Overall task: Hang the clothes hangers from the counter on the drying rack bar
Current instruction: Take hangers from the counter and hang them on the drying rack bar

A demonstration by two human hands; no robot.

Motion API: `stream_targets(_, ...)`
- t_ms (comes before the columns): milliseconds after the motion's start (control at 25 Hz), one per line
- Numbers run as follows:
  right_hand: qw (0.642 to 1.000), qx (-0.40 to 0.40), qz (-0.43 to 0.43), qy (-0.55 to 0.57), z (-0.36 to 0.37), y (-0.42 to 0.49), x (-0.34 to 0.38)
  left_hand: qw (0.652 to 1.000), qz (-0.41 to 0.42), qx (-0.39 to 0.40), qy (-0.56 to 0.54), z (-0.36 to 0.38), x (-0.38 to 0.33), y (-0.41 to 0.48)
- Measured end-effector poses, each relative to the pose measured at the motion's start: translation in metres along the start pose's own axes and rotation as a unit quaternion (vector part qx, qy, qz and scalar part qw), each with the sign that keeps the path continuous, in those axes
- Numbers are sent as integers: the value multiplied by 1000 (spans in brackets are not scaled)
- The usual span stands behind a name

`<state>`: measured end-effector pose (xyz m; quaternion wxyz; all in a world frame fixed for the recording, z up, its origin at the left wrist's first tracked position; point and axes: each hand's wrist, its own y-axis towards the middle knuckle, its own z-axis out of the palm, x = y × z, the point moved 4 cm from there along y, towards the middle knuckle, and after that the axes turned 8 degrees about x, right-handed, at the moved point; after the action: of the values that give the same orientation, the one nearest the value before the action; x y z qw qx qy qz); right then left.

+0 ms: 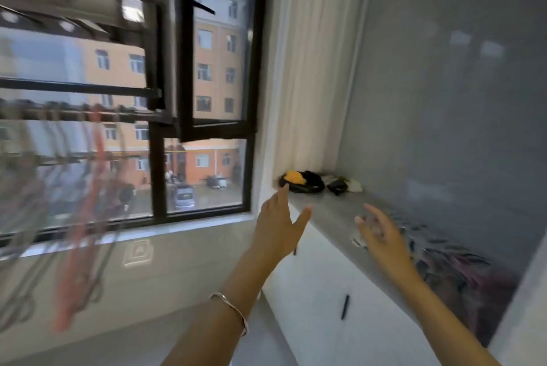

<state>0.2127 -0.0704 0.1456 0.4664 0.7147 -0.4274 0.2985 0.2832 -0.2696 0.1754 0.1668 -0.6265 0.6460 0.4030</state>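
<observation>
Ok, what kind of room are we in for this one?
Probably a home laundry balcony: a drying rack bar with hangers by a big window, and a grey counter over white cabinets.

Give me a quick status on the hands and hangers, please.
Left hand, right hand open, empty. Blurred dark-and-pink pile of clothes hangers on grey counter, not held. Right hand nearest; nothing blocking.

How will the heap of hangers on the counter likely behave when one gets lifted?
Probably tangled: the hangers overlap in a heap, so neighbours may drag along. They look thin, so likely light and stiff. Blur hides their material.
</observation>
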Motion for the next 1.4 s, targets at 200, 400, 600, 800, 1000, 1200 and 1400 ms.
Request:
stream_targets(200,991,-59,109,-52,-70,19,-117,993,-8,118,-5,118,9,83)
stream_targets(400,974,-145,156,-81,-105,44,-195,974,42,225,-2,221,16,176)
stream_targets(600,900,-258,331,-113,-126,47,-287,931,80,357,13,332,23,248)
stream_targets(800,775,-307,525,-168,-137,17,-352,896,93,433,-4,407,31,263)
stream_targets(1000,765,-342,512,-189,-148,3,-371,876,101,470,-36,439,35,267)
stream_targets(1200,760,-432,442,-202,-162,10,-344,885,98,451,-50,441,20,273)
stream_targets(1400,771,-527,311,-174,-172,32,-296,890,105,425,-127,415,-11,260)
